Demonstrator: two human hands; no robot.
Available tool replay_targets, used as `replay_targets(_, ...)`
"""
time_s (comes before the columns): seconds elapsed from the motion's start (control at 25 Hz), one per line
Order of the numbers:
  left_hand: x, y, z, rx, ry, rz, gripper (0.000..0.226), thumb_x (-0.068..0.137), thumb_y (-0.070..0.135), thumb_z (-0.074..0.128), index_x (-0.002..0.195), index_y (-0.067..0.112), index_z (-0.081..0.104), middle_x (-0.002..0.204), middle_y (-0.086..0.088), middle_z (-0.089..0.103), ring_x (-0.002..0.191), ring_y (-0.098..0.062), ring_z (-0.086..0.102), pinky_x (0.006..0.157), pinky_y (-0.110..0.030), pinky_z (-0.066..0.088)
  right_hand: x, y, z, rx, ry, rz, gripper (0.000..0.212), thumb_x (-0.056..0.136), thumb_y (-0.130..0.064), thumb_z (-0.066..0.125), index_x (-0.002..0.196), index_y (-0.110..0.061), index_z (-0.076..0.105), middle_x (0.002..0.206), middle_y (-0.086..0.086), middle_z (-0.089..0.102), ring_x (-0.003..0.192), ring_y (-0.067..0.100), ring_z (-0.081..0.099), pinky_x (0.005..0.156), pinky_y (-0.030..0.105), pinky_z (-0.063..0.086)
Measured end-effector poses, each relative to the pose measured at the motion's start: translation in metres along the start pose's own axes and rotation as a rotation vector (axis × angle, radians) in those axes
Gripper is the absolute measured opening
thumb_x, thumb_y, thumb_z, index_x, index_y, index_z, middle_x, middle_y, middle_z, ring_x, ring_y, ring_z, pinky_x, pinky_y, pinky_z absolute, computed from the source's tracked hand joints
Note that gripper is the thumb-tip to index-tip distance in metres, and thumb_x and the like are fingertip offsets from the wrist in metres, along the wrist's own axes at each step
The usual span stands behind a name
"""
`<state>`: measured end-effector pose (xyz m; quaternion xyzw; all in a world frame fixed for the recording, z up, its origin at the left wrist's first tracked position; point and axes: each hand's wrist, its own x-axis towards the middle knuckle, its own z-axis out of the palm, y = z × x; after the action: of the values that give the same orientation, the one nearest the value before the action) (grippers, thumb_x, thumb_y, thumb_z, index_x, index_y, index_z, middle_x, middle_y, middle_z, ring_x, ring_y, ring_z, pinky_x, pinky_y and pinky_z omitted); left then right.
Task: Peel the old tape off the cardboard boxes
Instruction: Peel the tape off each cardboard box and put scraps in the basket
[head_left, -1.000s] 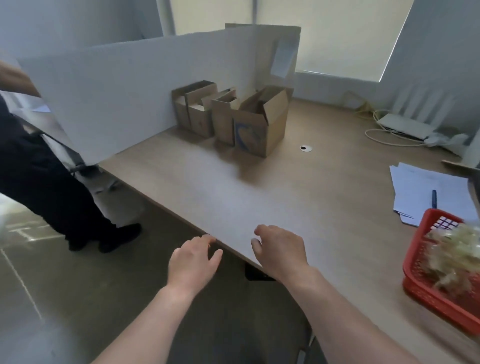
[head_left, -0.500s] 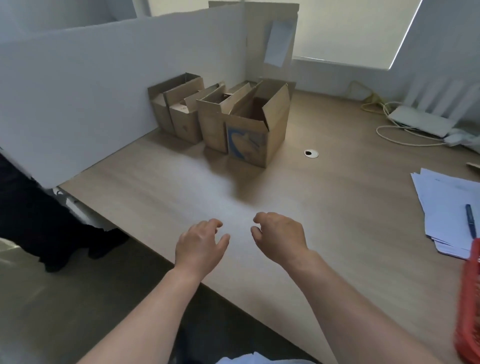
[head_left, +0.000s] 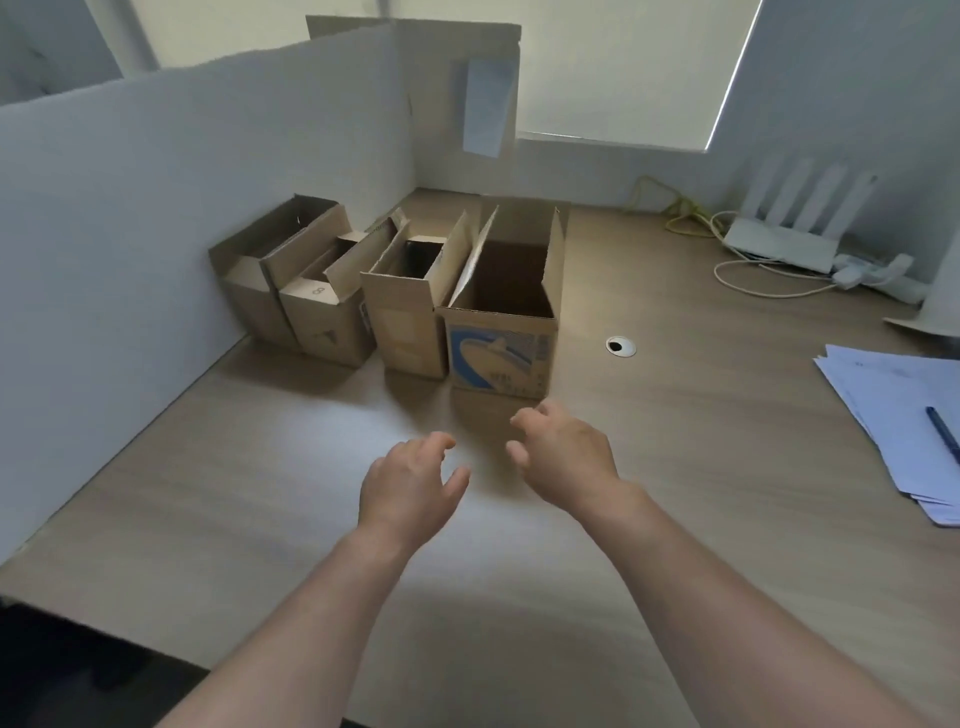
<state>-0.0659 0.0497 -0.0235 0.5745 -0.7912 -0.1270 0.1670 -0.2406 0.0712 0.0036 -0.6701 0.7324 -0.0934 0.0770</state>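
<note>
A pale wood-grain desk surface (head_left: 249, 499) fills a corner cubicle. It is walled on the left by a white partition board (head_left: 156, 208) and backed by a window with its blind drawn.

Two bare hands hover palm-down over the surface. The left hand (head_left: 410, 488) shows a wide, empty grip, with fingers loosely spread and thumb out. The right hand (head_left: 563, 457) also holds nothing; its fingers are slackly curled and point forward, the tips just short of the nearest box. Neither hand touches anything. The pose reads as a reach, set to take one box from either side.

That nearest box is an open brown cardboard box with a blue printed picture on its front (head_left: 501, 348), and its flaps stand upright. It ends a row of four. Close on its left stands a narrow plain brown cardboard box (head_left: 405, 332), then a squat brown cardboard box with a folded flap (head_left: 324, 322), then a brown cardboard box against the partition (head_left: 254, 291).

The row sits tucked into the corner, probably as stock waiting its turn, which leaves the bare surface in front as working room. The old tape cannot be made out with certainty; pale patches on the narrow box may be tape or labels. Peeling appears not yet begun.

Well apart on the right lie a stack of white paper sheets (head_left: 893, 405) with a dark pen (head_left: 943, 427). A white router (head_left: 774, 249) sits at the back.
</note>
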Motion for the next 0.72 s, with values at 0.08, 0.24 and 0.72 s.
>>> replay_targets(0.08, 0.027, -0.024, -0.012, -0.005, -0.009, 0.035, 0.04, 0.094, 0.044, 0.051, 0.128, 0.023, 0.053, 0.114, 0.004, 0.063, 0.107, -0.015, 0.056, 0.087, -0.034, 0.048, 0.032, -0.018, -0.009, 0.028, 0.078, 0.042, 0.036, 0.092, -0.031, 0.049, 0.127, -0.019, 0.049, 0.135, 0.005, 0.038, 0.102, 0.029, 0.057, 0.071, 0.03, 0.037)
replay_targets(0.24, 0.071, -0.061, -0.024, -0.01, -0.048, 0.081, 0.04, 0.095, 0.046, 0.049, 0.128, 0.024, 0.052, 0.114, 0.005, 0.062, 0.107, -0.016, 0.055, 0.084, -0.034, 0.048, 0.089, -0.043, -0.022, 0.035, 0.205, 0.123, 0.059, 0.091, -0.025, 0.055, 0.144, -0.02, 0.031, 0.153, 0.006, 0.019, 0.107, 0.027, 0.058, 0.071, 0.028, 0.04)
replay_targets(0.72, 0.128, -0.086, -0.011, -0.089, -0.091, 0.197, 0.037, 0.094, 0.047, 0.049, 0.125, 0.027, 0.054, 0.111, 0.008, 0.062, 0.106, -0.013, 0.055, 0.08, -0.031, 0.048, 0.133, -0.052, -0.016, -0.016, 0.105, 0.294, 0.025, 0.097, -0.012, 0.037, 0.117, -0.012, 0.052, 0.113, 0.008, 0.052, 0.094, 0.031, 0.056, 0.067, 0.032, 0.038)
